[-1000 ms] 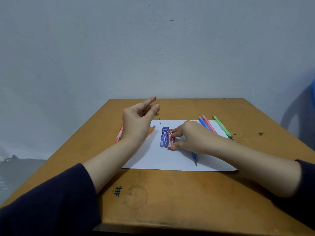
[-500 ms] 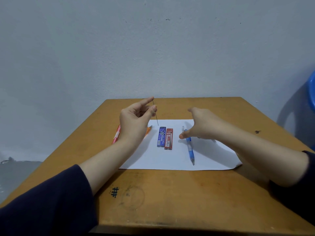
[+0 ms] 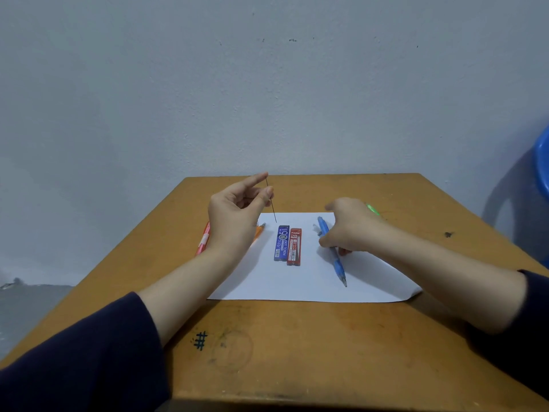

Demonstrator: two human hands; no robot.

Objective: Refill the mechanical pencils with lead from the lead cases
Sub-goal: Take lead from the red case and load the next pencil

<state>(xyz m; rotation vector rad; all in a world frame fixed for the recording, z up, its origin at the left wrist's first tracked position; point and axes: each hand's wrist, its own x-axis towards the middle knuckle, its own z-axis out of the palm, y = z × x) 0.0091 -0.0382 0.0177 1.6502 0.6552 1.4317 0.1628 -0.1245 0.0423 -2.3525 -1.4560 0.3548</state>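
Observation:
My left hand (image 3: pixel 237 212) is raised over the left side of the white paper (image 3: pixel 297 281) and pinches a thin pencil lead (image 3: pixel 271 203) between thumb and fingers. A blue lead case (image 3: pixel 282 243) and a red lead case (image 3: pixel 294 247) lie side by side on the paper. My right hand (image 3: pixel 349 227) is lowered onto a blue mechanical pencil (image 3: pixel 337 263), its fingers curling round the barrel. Behind that hand a green pencil (image 3: pixel 372 209) pokes out. An orange pencil (image 3: pixel 259 231) and a pink pencil (image 3: pixel 203 239) lie partly hidden under my left hand.
The wooden table (image 3: pixel 297 352) has a pen-drawn hash mark (image 3: pixel 200 340) near the front and a dark spot (image 3: pixel 448 234) at the right. A blue plastic chair (image 3: pixel 542 168) stands at the far right edge. A grey wall rises behind the table.
My right hand left the red lead case, moved right and came down onto the blue pencil. My left hand kept holding the lead up, barely shifting.

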